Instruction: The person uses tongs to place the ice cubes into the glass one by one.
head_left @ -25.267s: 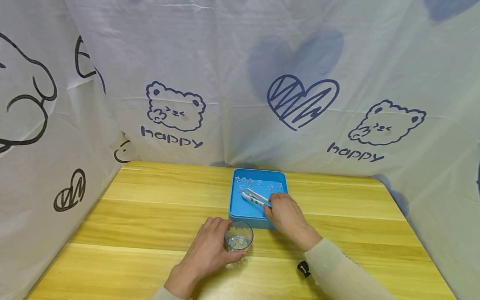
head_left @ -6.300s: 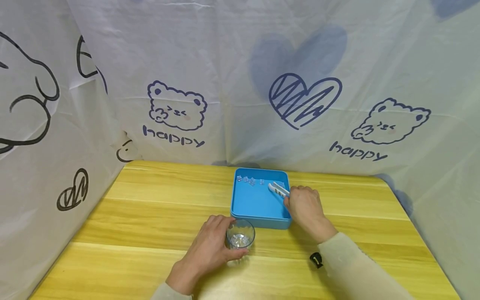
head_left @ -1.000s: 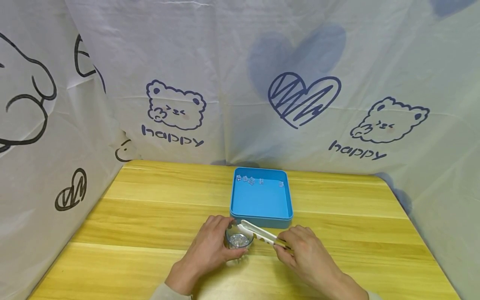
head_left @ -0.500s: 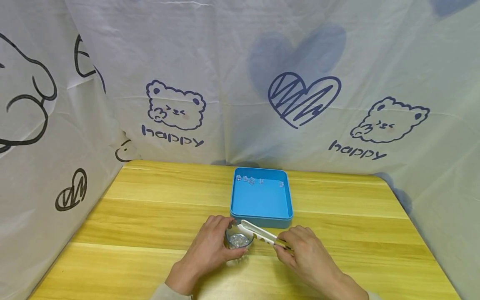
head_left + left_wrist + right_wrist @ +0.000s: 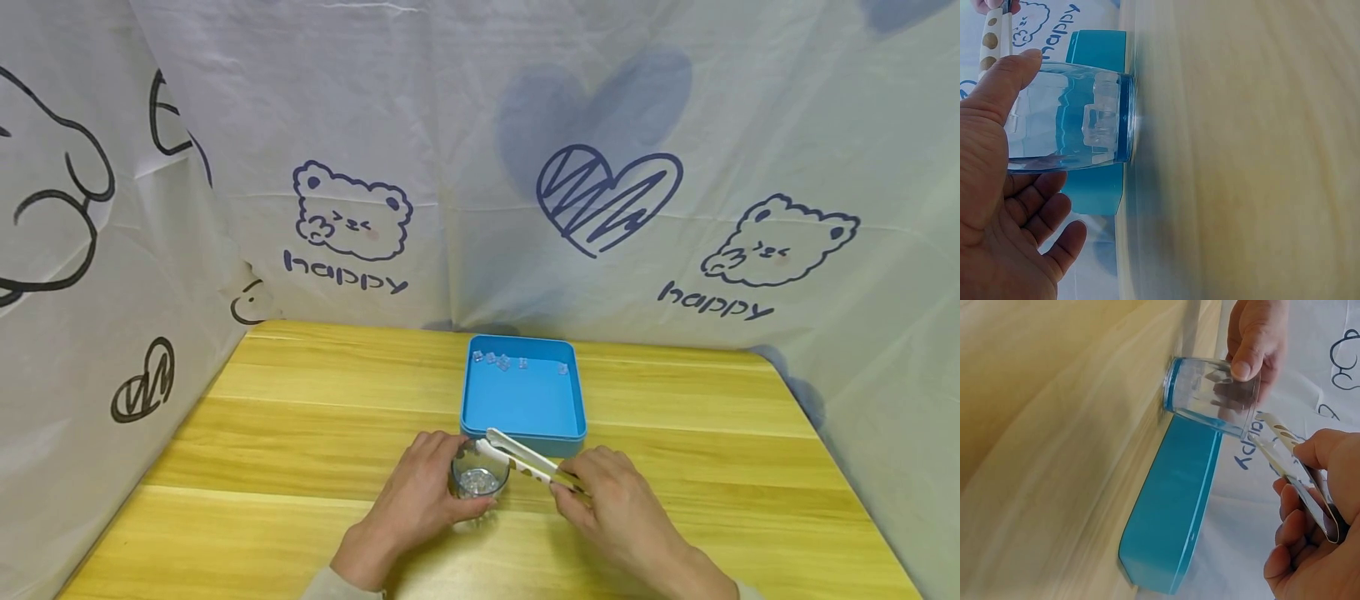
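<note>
My left hand (image 5: 416, 496) holds a clear drinking glass (image 5: 471, 460) upright on the table, thumb in front and fingers behind. Several clear cubes (image 5: 1099, 122) lie at the bottom of the glass in the left wrist view. In my right hand (image 5: 618, 504) is a pair of white tongs (image 5: 528, 463) with brownish spots. The tongs' tips are at the glass's far right rim, spread apart, and I see no cube between them. Just behind the glass stands a shallow blue box (image 5: 525, 408), with several more clear cubes (image 5: 503, 363) along its far side.
The wooden table (image 5: 315, 400) reaches out to both sides of the box. A white curtain (image 5: 450, 208) with bear and heart drawings hangs behind it and along the sides.
Over about six seconds the tongs have come from the box to the glass, and the box holds fewer cubes. In the last half second their tips have spread and lifted slightly.
</note>
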Available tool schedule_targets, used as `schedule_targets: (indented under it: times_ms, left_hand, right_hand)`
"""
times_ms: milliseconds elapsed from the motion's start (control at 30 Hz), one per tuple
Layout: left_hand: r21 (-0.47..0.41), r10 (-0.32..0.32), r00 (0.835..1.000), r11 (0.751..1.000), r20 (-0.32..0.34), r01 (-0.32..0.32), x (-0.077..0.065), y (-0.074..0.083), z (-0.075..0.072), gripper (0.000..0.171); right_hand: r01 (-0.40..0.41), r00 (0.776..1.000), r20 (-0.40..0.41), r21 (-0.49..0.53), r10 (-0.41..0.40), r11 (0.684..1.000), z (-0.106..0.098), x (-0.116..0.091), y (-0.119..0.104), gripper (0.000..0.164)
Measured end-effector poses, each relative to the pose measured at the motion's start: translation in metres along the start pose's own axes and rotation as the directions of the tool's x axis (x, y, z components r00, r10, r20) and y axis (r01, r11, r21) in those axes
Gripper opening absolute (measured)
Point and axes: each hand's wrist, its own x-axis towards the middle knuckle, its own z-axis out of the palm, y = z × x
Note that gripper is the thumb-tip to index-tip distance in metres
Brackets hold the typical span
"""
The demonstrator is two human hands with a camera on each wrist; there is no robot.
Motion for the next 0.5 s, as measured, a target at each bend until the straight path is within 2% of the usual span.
schedule_targets:
  times_ms: [133,500]
  left_hand:
    - [-0.002,-0.006,1.000,1.000,0.001,0.006,0.000,0.000,0.000,0.079]
    - [-0.011,-0.017,1.000,1.000,0.016,0.017,0.000,0.001,-0.001,0.077]
  right_hand:
    - [-0.015,1.000,-0.015,-0.002,0.015,1.000,-0.003,0.004,0.003,0.016]
    - [-0.138,0.990,0.024,-0.025,0.138,0.990,-0.007,0.017,0.020,0.010]
